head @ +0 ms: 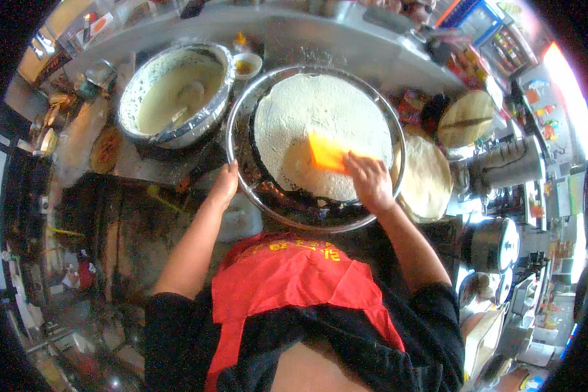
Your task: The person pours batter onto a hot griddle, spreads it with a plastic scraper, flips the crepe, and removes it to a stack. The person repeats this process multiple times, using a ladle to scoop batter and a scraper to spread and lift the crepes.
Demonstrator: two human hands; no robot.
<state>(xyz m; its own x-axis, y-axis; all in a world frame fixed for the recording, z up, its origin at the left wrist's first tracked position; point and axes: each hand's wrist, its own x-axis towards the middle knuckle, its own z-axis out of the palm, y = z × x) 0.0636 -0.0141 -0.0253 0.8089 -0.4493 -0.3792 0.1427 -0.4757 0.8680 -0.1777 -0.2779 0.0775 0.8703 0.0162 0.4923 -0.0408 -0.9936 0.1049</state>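
A pale, thin layer of batter (318, 105) covers the round dark griddle (256, 147) before me. Around the griddle runs a wide, shiny metal ring (231, 115). My right hand (371, 181) grips an orange flat scraper (327, 153), whose blade lies over the lower middle of the batter. Below and left of the blade, the layer looks thinner and browner. My left hand (227, 181) holds the left side of the metal ring, thumb up against its outer edge.
Left of the griddle stands a large pot (127, 115) of batter with a ladle (176, 117) in it. A small bowl (248, 66) of yellowish liquid sits behind. Cooked flatbreads (425, 179) are stacked at the right, near a round wooden board (466, 119) and a lidded pot (492, 245).
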